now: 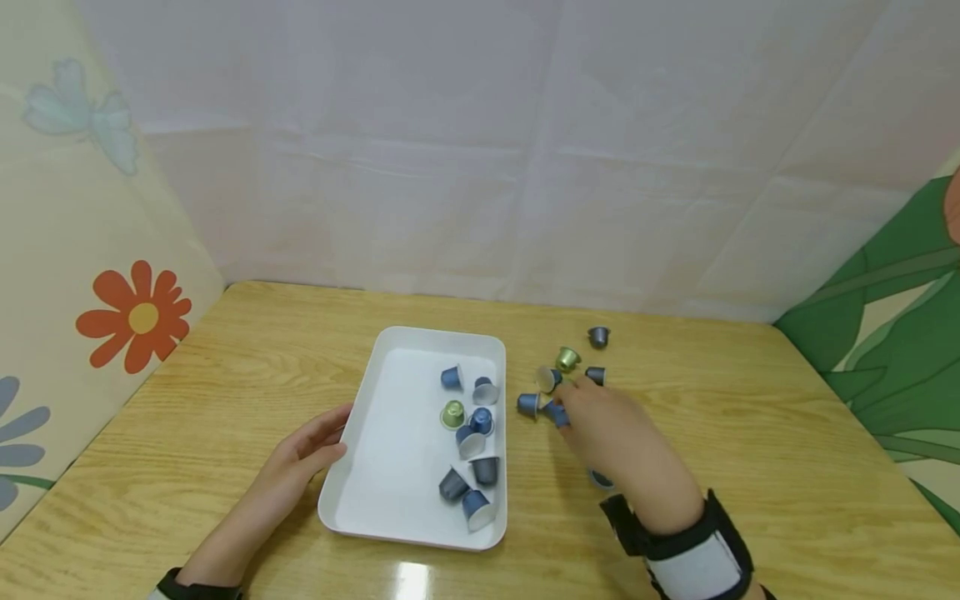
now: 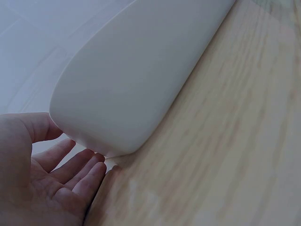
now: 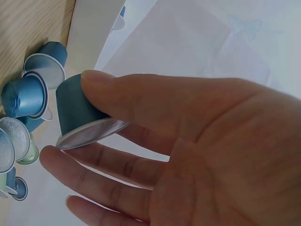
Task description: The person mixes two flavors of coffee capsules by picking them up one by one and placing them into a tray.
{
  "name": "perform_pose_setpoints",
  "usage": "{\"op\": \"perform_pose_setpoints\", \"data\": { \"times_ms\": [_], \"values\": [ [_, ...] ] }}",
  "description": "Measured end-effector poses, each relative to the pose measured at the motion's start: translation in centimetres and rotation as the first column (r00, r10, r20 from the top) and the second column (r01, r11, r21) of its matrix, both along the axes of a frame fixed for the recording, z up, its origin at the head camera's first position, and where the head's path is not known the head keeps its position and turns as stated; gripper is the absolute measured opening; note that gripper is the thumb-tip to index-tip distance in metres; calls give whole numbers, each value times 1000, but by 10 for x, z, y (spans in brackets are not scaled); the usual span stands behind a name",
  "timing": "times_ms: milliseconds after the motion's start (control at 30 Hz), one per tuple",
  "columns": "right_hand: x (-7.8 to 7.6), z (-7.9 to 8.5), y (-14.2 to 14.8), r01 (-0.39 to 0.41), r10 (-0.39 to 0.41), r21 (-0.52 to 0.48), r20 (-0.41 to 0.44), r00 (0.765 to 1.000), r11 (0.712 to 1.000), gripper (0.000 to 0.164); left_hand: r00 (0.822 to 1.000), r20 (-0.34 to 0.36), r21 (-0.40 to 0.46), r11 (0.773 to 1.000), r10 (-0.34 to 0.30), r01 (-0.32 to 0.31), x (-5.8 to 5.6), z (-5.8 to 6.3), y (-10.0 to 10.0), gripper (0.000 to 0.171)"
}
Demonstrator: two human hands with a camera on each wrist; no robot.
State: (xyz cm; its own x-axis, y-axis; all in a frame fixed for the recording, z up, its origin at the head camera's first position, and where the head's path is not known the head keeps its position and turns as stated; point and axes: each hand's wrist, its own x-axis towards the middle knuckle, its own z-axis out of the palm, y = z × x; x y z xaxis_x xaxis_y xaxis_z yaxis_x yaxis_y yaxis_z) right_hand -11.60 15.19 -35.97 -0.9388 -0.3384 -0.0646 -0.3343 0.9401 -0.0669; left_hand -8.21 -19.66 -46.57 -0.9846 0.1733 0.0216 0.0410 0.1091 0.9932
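A white tray (image 1: 390, 467) lies on the table, with several blue and dark coffee capsules and one green capsule (image 1: 453, 414) along its right side. My left hand (image 1: 296, 467) holds the tray's left side, thumb at the rim and fingers against the outside wall (image 2: 127, 80). To the right of the tray, my right hand (image 1: 611, 425) is low over a loose group of capsules. In the right wrist view, its thumb and fingers pinch a blue-green coffee capsule (image 3: 73, 106) with a silver lid. More capsules lie beside it, among them a blue one (image 3: 23, 96).
Right of the tray a light green capsule (image 1: 568, 359) and a dark capsule (image 1: 598, 337) lie farther back. Another dark one (image 1: 600, 479) is partly hidden by the right forearm. A white sheet (image 1: 450, 167) hangs behind the wooden table (image 1: 750, 417), with printed panels at both sides.
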Motion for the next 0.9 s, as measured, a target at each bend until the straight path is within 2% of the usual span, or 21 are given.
{"op": "perform_pose_setpoints", "data": {
  "times_ms": [67, 267, 567, 733, 900],
  "values": [
    [0, -1, -1, -17, 16, -7, -21, 1000, 1000, 30, 1000, 1, -4, 1000, 3, -3, 0, 0, 0, 51],
    [1, -1, -3, -89, 87, -17, -94, 992, 996, 49, 1000, 5, -4, 1000, 10, -10, 0, 0, 0, 51],
    [4, -3, -9, -186, 177, -26, -206, 962, 982, 27, 1000, 14, -1, 1000, 10, -10, 0, 0, 0, 52],
    [4, -4, -14, -217, 200, -42, -253, 947, 975, 28, 1000, 11, 1, 1000, 11, -11, -1, -1, 0, 51],
    [3, -5, -18, -251, 235, -11, -313, 920, 968, 32, 1000, 3, 3, 1000, 8, -8, -1, -1, 1, 51]
  ]
}}
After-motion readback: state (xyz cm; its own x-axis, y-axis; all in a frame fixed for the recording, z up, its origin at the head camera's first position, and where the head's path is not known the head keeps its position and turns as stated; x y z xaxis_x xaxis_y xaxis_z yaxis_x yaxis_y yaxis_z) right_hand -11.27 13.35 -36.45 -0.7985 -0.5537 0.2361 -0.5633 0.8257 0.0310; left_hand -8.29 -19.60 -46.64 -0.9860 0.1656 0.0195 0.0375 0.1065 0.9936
